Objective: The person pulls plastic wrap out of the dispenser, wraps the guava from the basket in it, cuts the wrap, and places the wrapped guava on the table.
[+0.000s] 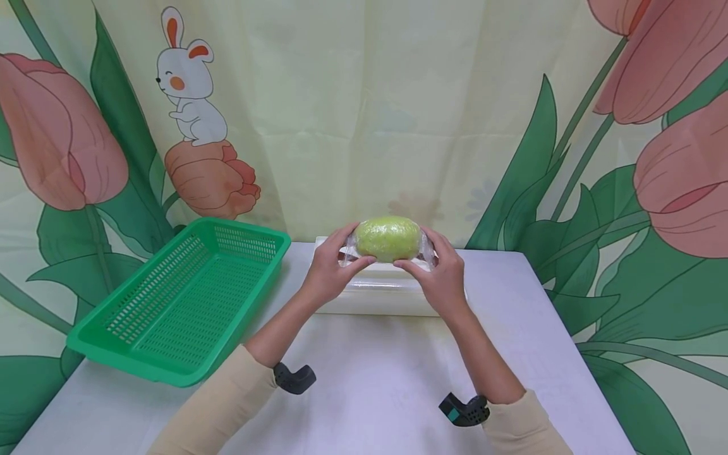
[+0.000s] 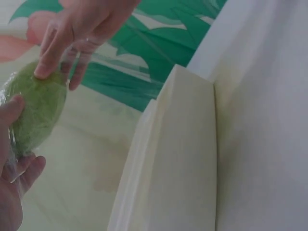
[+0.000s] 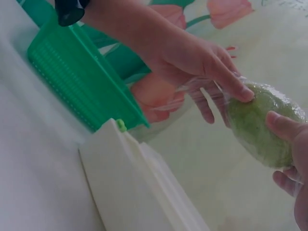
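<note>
An oval green fruit [image 1: 389, 239], wrapped in clear plastic film, is held up over a white cling film dispenser [image 1: 392, 304]. My left hand [image 1: 330, 266] grips its left end, thumb on the near side and fingers behind. On the other end my right hand [image 1: 445, 273] holds it the same way. Loose film bunches out at both ends between the fingers. In the left wrist view the wrapped fruit [image 2: 41, 103] shows a shiny, creased layer of film. The right wrist view has both thumbs pressed on the fruit [image 3: 262, 127].
A green plastic basket [image 1: 188, 303] with slotted walls stands on the left of the white table [image 1: 364, 385]. Behind the table hangs a curtain [image 1: 364, 114] printed with tulips and a rabbit. A small bright green piece [image 3: 121, 125] sits on the dispenser's end.
</note>
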